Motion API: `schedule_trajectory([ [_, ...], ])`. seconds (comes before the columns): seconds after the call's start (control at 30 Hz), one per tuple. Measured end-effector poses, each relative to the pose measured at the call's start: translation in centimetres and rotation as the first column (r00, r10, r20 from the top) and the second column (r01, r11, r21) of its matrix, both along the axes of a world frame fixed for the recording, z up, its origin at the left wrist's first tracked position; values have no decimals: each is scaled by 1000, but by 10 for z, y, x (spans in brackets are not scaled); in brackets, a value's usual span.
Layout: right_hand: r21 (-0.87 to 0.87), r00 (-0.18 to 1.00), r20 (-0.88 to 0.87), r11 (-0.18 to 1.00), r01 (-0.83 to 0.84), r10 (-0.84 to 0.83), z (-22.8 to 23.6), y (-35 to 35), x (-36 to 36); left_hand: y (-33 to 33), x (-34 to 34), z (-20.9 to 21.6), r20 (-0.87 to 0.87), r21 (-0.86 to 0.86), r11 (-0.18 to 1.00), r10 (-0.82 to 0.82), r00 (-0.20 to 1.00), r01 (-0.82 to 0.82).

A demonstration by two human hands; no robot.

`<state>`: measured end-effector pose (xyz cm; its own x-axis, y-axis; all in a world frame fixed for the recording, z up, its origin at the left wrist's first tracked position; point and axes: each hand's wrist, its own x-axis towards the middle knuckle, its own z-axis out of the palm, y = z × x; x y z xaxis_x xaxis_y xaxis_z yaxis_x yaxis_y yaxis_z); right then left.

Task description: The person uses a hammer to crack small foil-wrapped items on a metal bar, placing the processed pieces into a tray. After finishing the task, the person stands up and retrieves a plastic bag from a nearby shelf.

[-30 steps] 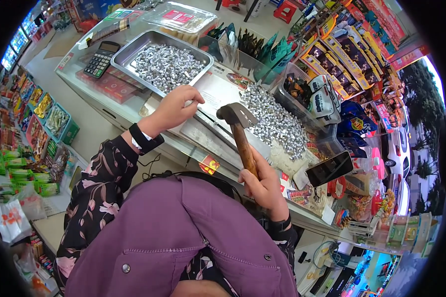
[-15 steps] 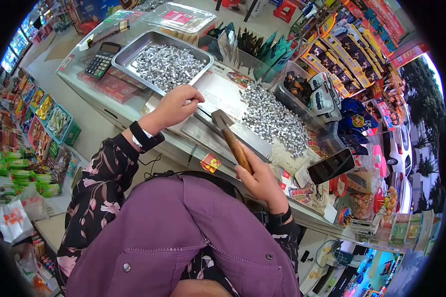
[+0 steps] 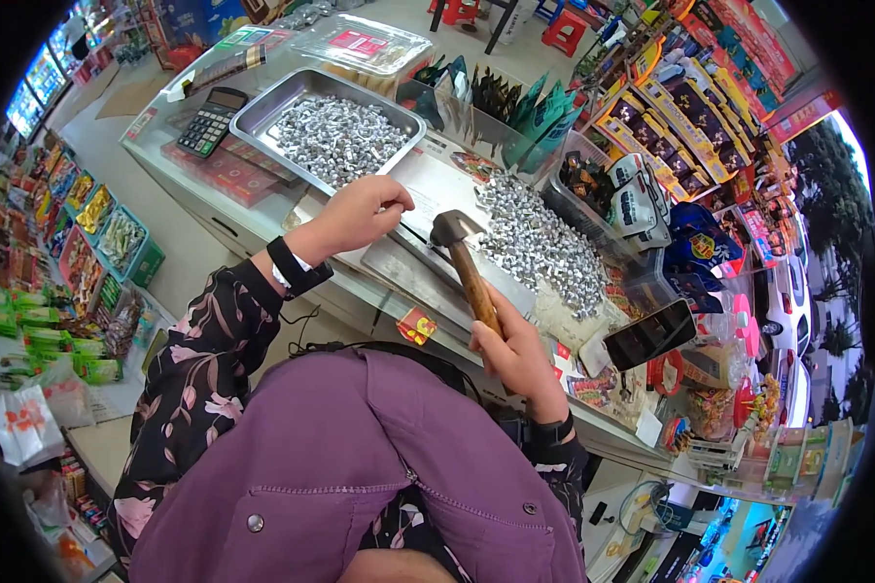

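My right hand (image 3: 515, 352) is closed around the wooden handle of a hammer (image 3: 472, 277). The hammer's metal head is raised above a flat metal plate (image 3: 406, 272) at the counter's near edge. My left hand (image 3: 365, 214) is closed in a pinch over the plate, left of the hammer head. A thin dark strip runs from near its fingertips toward the hammer; I cannot make out whether the fingers hold it. Behind that hand stands a steel tray (image 3: 248, 121) with many small silvery metal pieces. A loose heap of similar pieces (image 3: 544, 248) lies right of the hammer.
A calculator (image 3: 213, 121) lies left of the tray, and a clear plastic box (image 3: 365, 44) sits behind it. Clear bins with packets (image 3: 544, 117) line the far side. A phone (image 3: 649, 333) leans at the right, near plastic jars (image 3: 739, 321).
The hammer head has come up and tilted more upright in my right hand. My left hand keeps its pinch near the plate. The whole view has shifted slightly.
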<state>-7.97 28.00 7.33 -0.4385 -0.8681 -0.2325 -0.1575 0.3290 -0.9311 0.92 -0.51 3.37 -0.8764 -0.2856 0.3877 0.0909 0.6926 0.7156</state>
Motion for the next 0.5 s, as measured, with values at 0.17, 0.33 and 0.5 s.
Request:
schedule_trajectory([
  [0.17, -50, 986, 129, 993, 109, -102, 4, 7, 6, 4, -1, 4, 38, -99, 995, -5, 999, 9],
  [0.33, -34, 999, 22, 999, 39, -38, 1, 6, 5, 3, -3, 1, 29, -87, 996, -4, 1000, 6],
  [0.5, -64, 991, 97, 993, 96, -90, -6, 2, 3, 3, -4, 3, 57, -80, 997, -6, 998, 11],
])
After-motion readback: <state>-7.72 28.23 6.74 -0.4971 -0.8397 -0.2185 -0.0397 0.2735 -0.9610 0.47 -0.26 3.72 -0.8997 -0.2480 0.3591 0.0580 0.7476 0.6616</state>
